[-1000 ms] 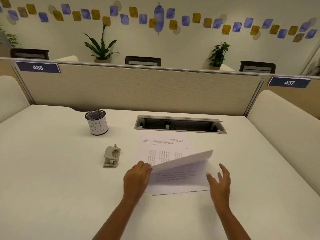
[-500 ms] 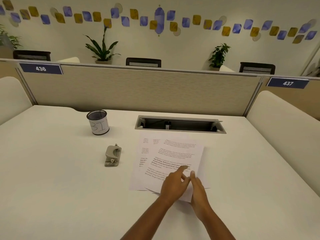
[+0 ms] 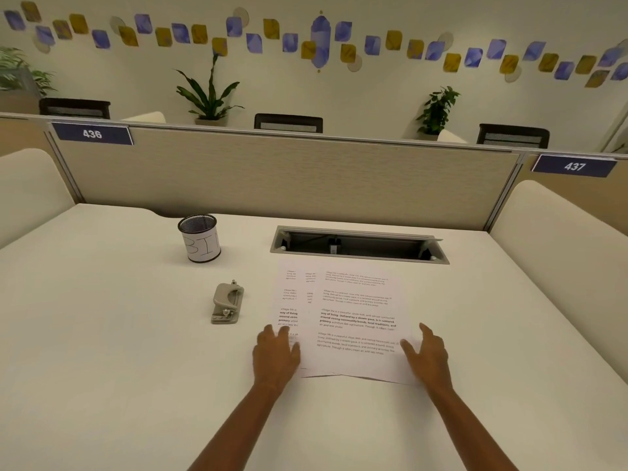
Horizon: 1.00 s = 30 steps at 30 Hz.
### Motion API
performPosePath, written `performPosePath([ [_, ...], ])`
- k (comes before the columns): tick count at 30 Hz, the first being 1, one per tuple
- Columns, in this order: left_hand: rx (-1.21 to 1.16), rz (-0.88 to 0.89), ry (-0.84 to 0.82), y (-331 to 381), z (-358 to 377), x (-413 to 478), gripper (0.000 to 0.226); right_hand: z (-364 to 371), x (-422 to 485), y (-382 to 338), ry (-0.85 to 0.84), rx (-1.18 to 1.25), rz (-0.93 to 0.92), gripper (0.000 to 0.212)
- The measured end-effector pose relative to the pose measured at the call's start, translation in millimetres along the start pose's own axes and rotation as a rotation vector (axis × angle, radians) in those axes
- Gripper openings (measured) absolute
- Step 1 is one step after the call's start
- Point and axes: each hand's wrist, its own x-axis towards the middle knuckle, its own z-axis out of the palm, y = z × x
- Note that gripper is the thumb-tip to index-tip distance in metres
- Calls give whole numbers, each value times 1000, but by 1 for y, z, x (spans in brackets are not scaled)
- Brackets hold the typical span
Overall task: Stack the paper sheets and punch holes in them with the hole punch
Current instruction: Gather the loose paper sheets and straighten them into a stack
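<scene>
Several printed paper sheets [image 3: 353, 311] lie overlapped and slightly fanned on the white desk [image 3: 119, 351], their left edges offset. My left hand [image 3: 275, 356] rests flat on the lower left corner of the sheets, fingers spread. My right hand [image 3: 426, 356] sits at the lower right edge of the sheets, fingers apart, holding nothing. A grey hole punch [image 3: 227, 303] lies on the desk just left of the sheets, untouched.
A black mesh pen cup [image 3: 201, 237] with a white label stands behind the hole punch. An open cable tray slot [image 3: 356, 245] is set into the desk behind the sheets. A beige partition [image 3: 289, 178] closes the far edge, with cream side panels left and right.
A lifted sheet was laid down on the pile. My hands came together at the pile's near edge, then moved apart to its lower left and right corners.
</scene>
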Motion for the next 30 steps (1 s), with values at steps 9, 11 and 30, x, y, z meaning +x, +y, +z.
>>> performPosePath([
  [9,-362,-260,-21,1,-14,11,44,13,3,-1,-225,-528,-94,80],
  [11,-420,-298,-43,4,-16,13,45,11,3,-3,-240,-532,-95,79],
  [30,-1064,-424,-37,-2,-11,18,33,18,-9,-3,-316,-509,-206,82],
])
